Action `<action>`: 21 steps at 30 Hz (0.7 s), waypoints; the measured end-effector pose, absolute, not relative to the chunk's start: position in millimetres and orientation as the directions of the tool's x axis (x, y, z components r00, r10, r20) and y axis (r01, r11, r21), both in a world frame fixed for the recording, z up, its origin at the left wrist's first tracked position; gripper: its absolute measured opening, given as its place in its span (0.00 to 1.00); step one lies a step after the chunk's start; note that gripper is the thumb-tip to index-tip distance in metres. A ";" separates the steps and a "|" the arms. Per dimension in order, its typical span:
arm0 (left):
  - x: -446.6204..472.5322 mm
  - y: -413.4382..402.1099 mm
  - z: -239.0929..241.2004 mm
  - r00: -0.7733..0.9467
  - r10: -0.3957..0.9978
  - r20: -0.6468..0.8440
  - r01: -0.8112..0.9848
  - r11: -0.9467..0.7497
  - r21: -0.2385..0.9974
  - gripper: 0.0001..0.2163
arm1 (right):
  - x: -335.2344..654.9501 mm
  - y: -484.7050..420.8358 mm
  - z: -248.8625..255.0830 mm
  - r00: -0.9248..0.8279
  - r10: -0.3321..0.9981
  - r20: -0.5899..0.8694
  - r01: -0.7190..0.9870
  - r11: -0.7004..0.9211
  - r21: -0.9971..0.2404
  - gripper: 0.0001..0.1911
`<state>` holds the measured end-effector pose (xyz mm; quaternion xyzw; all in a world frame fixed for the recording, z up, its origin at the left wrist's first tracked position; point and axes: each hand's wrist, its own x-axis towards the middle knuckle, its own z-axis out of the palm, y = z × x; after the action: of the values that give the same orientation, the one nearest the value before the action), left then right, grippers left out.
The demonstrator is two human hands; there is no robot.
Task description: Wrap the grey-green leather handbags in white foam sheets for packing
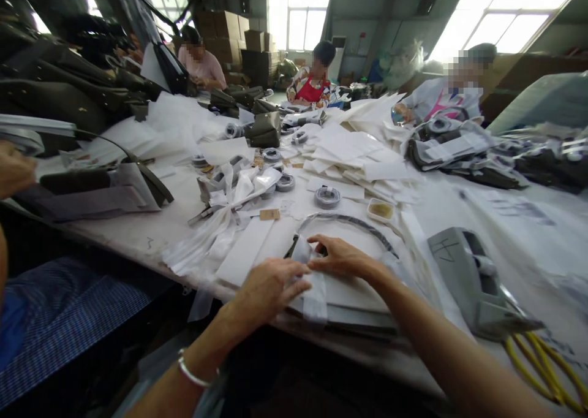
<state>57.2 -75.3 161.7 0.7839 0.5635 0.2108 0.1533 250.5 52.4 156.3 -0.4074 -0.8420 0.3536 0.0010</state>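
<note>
My left hand [269, 288] and my right hand [342, 257] meet over a flat grey bag [353, 295] lying at the near edge of the long table [151, 234]. Both hands pinch a strip of translucent white wrapping paper [312, 283] around the end of the bag's dark curved handle [349, 222]. The fingers of both hands are bent and pressed onto the paper. A silver bangle sits on my left wrist.
A grey tape dispenser [473, 277] stands to the right, with yellow cords [546, 369] beside it. Tape rolls [327, 196], stacked white paper sheets [362, 160] and dark bags [265, 130] cover the table. Three people work at the far side; another person's arm [13, 167] shows at left.
</note>
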 end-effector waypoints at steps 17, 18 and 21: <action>0.2 79.6 147.0 0.038 0.982 0.187 0.990 -0.062 0.127 0.09 | 253.3 40.2 138.9 -0.602 0.792 -0.099 0.554 0.326 -0.766 0.28; -4.3 76.5 153.3 0.014 0.978 0.207 0.988 -0.045 0.148 0.10 | 253.0 40.7 140.3 -0.589 0.808 -0.025 0.504 0.343 -0.793 0.25; -13.8 58.3 174.1 -0.003 0.972 0.234 0.962 -0.061 0.265 0.13 | 249.3 40.9 154.5 -0.473 0.859 0.196 0.366 0.394 -0.843 0.15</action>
<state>-13.8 58.3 174.1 0.7058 0.6852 0.1794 0.0137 249.3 40.9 154.5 -0.3981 -0.7694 0.3802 0.3240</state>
